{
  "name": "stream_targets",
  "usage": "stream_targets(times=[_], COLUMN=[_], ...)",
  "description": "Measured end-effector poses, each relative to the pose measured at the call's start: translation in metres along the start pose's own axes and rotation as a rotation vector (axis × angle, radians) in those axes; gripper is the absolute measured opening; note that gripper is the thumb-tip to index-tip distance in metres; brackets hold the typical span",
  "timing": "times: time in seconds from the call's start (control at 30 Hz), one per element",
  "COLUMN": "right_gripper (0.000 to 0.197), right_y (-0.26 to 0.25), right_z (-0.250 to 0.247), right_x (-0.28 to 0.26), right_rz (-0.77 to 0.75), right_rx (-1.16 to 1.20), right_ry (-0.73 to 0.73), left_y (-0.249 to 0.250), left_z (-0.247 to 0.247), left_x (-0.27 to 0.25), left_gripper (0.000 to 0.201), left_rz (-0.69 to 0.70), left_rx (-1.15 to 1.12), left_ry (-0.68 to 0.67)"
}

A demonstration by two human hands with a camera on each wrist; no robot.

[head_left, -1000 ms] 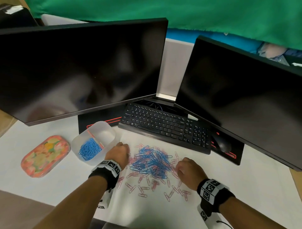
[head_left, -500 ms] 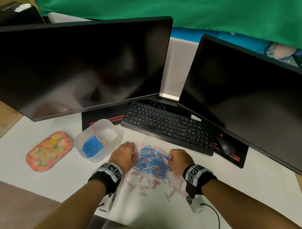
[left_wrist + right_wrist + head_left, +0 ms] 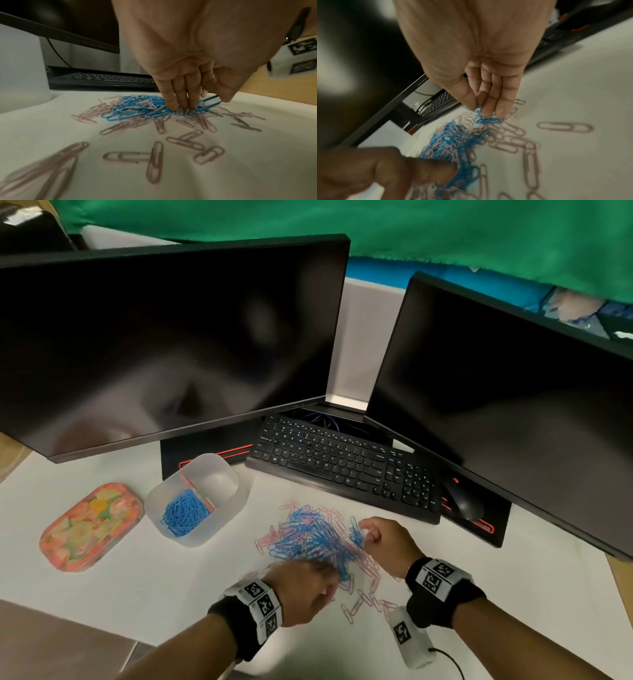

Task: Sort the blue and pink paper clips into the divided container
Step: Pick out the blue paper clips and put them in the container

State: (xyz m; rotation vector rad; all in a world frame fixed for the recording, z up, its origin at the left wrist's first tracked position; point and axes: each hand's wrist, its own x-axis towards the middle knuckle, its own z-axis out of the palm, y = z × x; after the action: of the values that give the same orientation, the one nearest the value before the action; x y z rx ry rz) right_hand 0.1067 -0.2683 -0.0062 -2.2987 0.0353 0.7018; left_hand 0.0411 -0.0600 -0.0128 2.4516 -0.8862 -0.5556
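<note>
A mixed pile of blue and pink paper clips (image 3: 315, 542) lies on the white sheet in front of the keyboard. My right hand (image 3: 371, 537) is at the pile's far right edge. Its thumb and fingertips pinch a small bunch of blue clips (image 3: 485, 119) that hangs just above the pile. My left hand (image 3: 308, 587), blurred in the head view, is at the pile's near edge. Its fingers (image 3: 181, 100) dig into the blue clips while the thumb closes on one blue clip (image 3: 210, 102). The translucent divided container (image 3: 191, 539) stands left of the pile. Its near compartment holds blue clips (image 3: 185, 513); the far compartment looks empty.
A floral tin (image 3: 90, 525) lies left of the container. A black keyboard (image 3: 342, 467) and mouse (image 3: 462, 501) sit behind the pile under two dark monitors (image 3: 164, 337). Loose pink clips (image 3: 363, 601) are scattered toward me between my wrists.
My left hand has moved from the pile's left side, near the container, to its near edge. My right hand has shifted forward to the far right edge and taken hold of blue clips.
</note>
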Motion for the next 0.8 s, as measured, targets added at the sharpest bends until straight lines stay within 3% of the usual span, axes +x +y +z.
stream_targets(times=[0.1,0.27,0.37,0.43,0.5,0.57,0.67,0.8], right_gripper=[0.041,0.034,0.032,0.029,0.022,0.018,0.016,0.013], right_y=[0.004,0.003,0.003,0.003,0.002,0.002,0.000,-0.003], right_z=[-0.001,-0.001,-0.001,-0.003,-0.006,-0.007,-0.004,0.005], right_x=[-0.003,-0.010,-0.011,-0.010,-0.006,0.000,0.013,0.021], right_rz=[0.046,0.107,0.146,0.152,0.175,0.186,0.147,0.089], right_rx=[0.188,0.575,0.796,0.872,0.838,0.668,0.192,-0.132], right_ry=[-0.088,-0.184,-0.176,-0.170,-0.121,-0.048,0.086,0.183], left_y=[0.002,-0.007,-0.016,-0.022,-0.028,-0.031,-0.031,-0.028], left_z=[-0.008,-0.020,-0.023,-0.024,-0.024,-0.022,-0.020,-0.014], left_x=[-0.001,0.007,0.016,0.022,0.027,0.030,0.033,0.036], left_gripper=[0.009,0.021,0.043,0.038,0.026,0.017,0.007,0.023], left_rz=[-0.071,-0.406,-0.491,-0.575,-0.658,-0.695,-0.611,-0.481], left_rx=[-0.104,-0.540,-0.764,-0.981,-1.055,-0.972,-0.561,-0.047], left_ry=[0.077,0.352,0.371,0.362,0.384,0.407,0.350,0.172])
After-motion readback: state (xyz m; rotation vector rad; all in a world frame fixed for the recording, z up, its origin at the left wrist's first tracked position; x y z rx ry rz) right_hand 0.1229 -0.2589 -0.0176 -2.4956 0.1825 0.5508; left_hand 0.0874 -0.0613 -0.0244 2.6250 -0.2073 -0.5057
